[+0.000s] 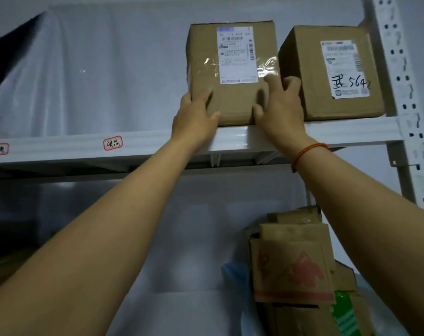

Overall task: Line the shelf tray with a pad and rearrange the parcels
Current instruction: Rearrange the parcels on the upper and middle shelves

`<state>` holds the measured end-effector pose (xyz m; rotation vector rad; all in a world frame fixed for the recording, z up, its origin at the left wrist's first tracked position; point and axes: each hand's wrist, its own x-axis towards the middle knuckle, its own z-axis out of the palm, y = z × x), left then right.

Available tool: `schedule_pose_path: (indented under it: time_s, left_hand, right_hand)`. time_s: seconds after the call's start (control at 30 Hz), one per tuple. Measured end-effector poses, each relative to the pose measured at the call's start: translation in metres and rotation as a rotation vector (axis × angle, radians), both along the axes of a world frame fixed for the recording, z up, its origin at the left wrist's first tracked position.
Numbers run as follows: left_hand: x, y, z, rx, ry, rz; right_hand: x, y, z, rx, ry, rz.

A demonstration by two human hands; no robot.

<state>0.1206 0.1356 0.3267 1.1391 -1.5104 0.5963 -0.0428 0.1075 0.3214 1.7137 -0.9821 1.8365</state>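
A brown cardboard parcel (232, 69) with a white shipping label stands on the upper white shelf (85, 146). My left hand (196, 117) grips its lower left corner, thumb on the front face. My right hand (281, 110) holds its lower right side, thumb on the front and fingers curled round the right edge. A second brown parcel (332, 73) with a label and handwritten numbers stands close to its right, against the shelf post. No pad is visible on the shelf from this angle.
A perforated white upright post (404, 93) bounds the shelf at right. Small red-bordered labels (112, 143) are stuck on the shelf's front rail. Below right, flattened cardboard pieces (293, 260) lean in a pile. Pale sheeting (85, 69) covers the wall behind.
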Motion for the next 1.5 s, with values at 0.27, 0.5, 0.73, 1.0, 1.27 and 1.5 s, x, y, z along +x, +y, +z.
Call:
schedule_pose_path:
  time_s: [0.27, 0.5, 0.73, 1.0, 1.27, 1.5]
  left_hand:
    - [-0.006, -0.024, -0.002, 0.055, -0.098, 0.273]
    - [-0.008, -0.033, -0.009, 0.011, -0.14, 0.355]
    - [-0.004, -0.027, -0.026, -0.092, -0.165, 0.403]
    - [0.029, -0.01, -0.046, -0.251, -0.087, 0.3]
    - [0.122, 0.03, -0.087, -0.641, -0.06, 0.104]
    - [0.228, 0.063, -0.138, -0.379, -0.135, 0.347]
  right_hand:
    - [0.002, -0.029, -0.024, -0.077, 0.069, -0.249]
    - [0.004, -0.038, -0.028, -0.12, 0.094, -0.294]
    - [0.009, -0.04, -0.033, -0.153, 0.124, -0.38]
    - [0.023, -0.038, -0.033, -0.121, 0.034, -0.341]
    - [0.104, -0.011, -0.065, -0.459, -0.149, -0.037]
    - [0.214, -0.011, -0.124, -0.482, -0.016, 0.253]
